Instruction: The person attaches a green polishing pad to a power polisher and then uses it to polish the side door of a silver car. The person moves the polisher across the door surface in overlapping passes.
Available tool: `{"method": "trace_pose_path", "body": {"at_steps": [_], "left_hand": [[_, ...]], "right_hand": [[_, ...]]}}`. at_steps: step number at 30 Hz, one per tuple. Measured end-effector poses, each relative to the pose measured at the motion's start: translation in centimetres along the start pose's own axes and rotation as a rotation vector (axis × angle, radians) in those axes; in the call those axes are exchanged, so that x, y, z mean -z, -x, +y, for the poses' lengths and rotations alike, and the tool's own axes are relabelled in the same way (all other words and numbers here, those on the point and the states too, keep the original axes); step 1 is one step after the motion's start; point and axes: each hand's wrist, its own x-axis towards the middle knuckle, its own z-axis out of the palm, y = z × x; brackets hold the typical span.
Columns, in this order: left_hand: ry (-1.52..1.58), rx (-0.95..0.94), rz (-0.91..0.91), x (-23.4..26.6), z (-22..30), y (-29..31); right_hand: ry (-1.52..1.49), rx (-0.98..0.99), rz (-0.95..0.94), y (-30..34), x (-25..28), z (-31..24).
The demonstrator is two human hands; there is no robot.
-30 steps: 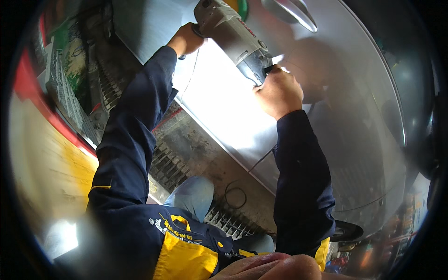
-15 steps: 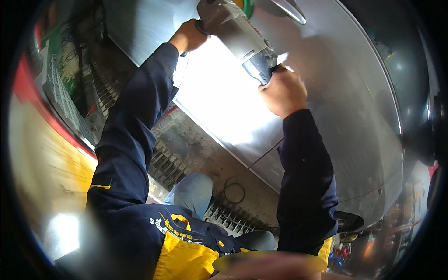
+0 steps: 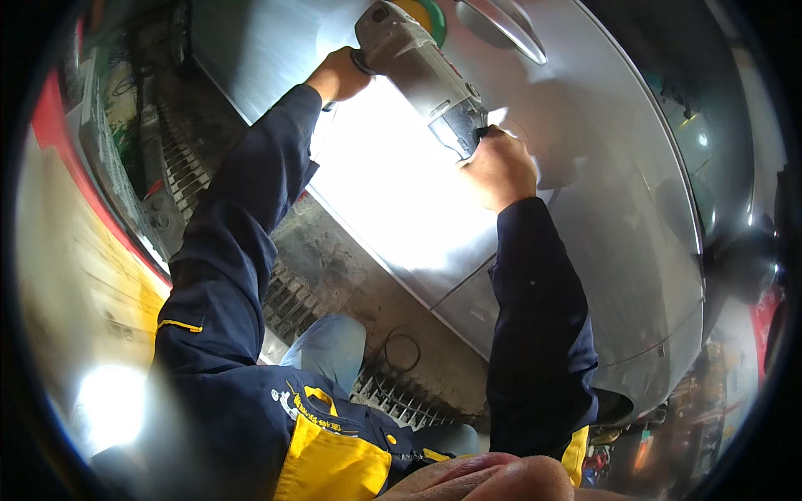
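Head view: both hands on a grey power polisher held against a silver car door

Left hand (image 3: 338, 75) closed round the side handle at the polisher (image 3: 418, 71) head, grip tight, fingers wrapped out of sight; right hand (image 3: 499, 167) closed round the rear end of the grey body, thumb side up, grip fully shut on it. Polisher lies tilted, head toward upper left, with a green-yellow pad (image 3: 433, 18) at its top edge, pressed to the car door (image 3: 601, 209). Door panel silver, strong glare patch between the two arms, door handle (image 3: 505, 29) just right of the tool head. Both sleeves dark navy, yellow patches on the workwear below. Under the door edge, grimy floor with metal grating (image 3: 288, 296) and a looped cable (image 3: 401, 351). Person's knee in blue jeans (image 3: 330, 346) beside the grating
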Motion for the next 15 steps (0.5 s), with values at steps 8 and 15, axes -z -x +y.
{"method": "trace_pose_path", "body": {"at_steps": [8,15], "left_hand": [[-0.034,-0.023,-0.006,0.4,0.7,-0.7],[-0.081,-0.131,-0.025,-0.8,0.6,-0.2]], "right_hand": [[-0.037,0.040,0.029,-1.0,-0.7,0.9],[-0.018,0.015,0.007,0.7,0.3,0.5]]}}
